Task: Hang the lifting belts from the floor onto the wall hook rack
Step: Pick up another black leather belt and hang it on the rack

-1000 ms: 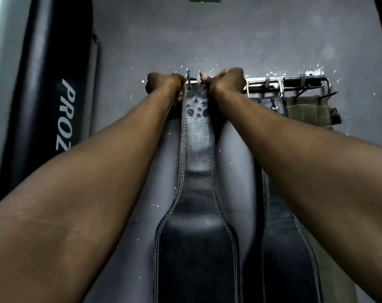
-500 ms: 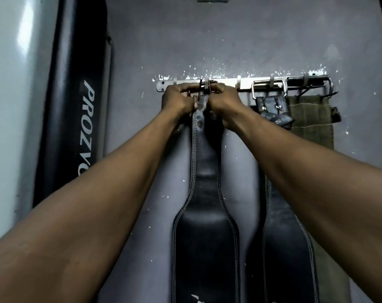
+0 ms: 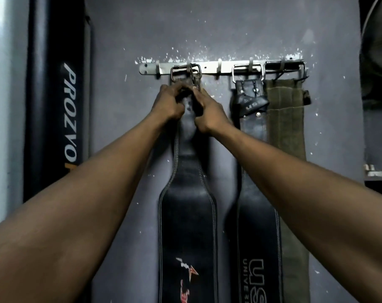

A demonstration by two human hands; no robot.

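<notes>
A metal hook rack (image 3: pixel 212 68) is screwed to the grey wall. A black leather lifting belt (image 3: pixel 186 217) with a red and white logo hangs down from it, its metal buckle (image 3: pixel 185 72) looped over a hook on the rack's left part. My left hand (image 3: pixel 169 103) and my right hand (image 3: pixel 207 110) both grip the belt's narrow top just below the buckle. To the right hang a second black leather belt (image 3: pixel 256 215) with white lettering and an olive fabric belt (image 3: pixel 287 127), each on its own hook.
A tall black padded post (image 3: pixel 54 101) with white lettering stands against the wall on the left. A fan (image 3: pixel 377 40) and a shelf edge (image 3: pixel 378 172) show at the far right. Bare hooks sit on the rack at its left end and between the belts.
The buckle has gone over the hook and now hangs from the rack. Both hands have slid down from the rack to the belt's neck below the buckle. The view has pulled back.
</notes>
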